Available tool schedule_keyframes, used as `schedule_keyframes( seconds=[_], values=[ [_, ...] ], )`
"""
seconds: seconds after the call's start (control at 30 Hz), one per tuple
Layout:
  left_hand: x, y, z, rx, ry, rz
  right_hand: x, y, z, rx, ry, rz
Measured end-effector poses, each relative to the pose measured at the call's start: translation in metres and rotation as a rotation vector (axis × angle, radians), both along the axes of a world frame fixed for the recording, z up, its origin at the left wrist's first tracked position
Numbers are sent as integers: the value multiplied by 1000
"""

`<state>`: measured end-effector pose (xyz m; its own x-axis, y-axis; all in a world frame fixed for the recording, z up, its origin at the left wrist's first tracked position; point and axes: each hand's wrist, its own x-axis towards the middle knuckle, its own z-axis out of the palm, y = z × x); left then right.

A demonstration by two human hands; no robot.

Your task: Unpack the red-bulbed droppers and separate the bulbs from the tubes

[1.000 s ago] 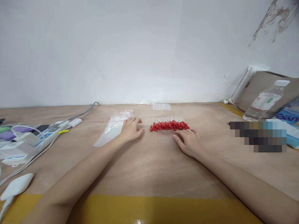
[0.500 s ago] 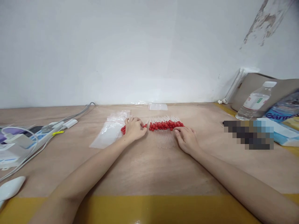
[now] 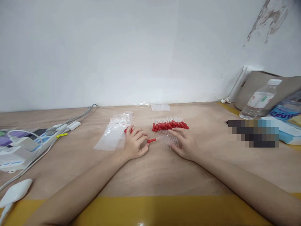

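Note:
My left hand [image 3: 136, 144] is closed at the fingertips around the bulb end of a glass dropper with a red rubber bulb [image 3: 151, 141]. Its thin clear tube points right, towards a group of clear glass tubes [image 3: 166, 139] lying on the table. My right hand [image 3: 185, 142] rests at the right side of those tubes, thumb and fingers apart. Just beyond them lies a row of red-bulbed droppers [image 3: 170, 125], pale stems pointing at the wall. More red bulbs [image 3: 129, 129] are partly hidden behind my left fingers, beside clear zip bags [image 3: 108, 136].
A small flat bag [image 3: 160, 107] lies by the wall. On the left are a power strip [image 3: 44, 138], cables and a white plastic object [image 3: 16, 192]. At right stand a water bottle [image 3: 261, 99], a grey box [image 3: 246, 84] and a blue-white pack [image 3: 284, 131].
My left hand has come nearer and slightly right, a red-bulbed dropper now at its fingertips. My right hand has shifted slightly, its thumb now over the clear tubes.

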<state>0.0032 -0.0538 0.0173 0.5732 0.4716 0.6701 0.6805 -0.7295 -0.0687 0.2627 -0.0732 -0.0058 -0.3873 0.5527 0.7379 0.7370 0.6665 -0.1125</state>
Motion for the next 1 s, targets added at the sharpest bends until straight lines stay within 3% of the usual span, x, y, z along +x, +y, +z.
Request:
schedule_keyframes(
  seconds=[0.27,0.57,0.77,1.0],
  values=[
    [-5,1,-3,33,26,-71,-18,9,12,27,-141,62],
    [-2,0,-3,3,28,-50,-27,12,-3,31,-87,67],
    [17,-3,-3,-94,85,-106,-27,9,-2,72,-113,61],
    [20,0,-7,-93,55,-149,-30,6,0,18,-131,74]
  ],
)
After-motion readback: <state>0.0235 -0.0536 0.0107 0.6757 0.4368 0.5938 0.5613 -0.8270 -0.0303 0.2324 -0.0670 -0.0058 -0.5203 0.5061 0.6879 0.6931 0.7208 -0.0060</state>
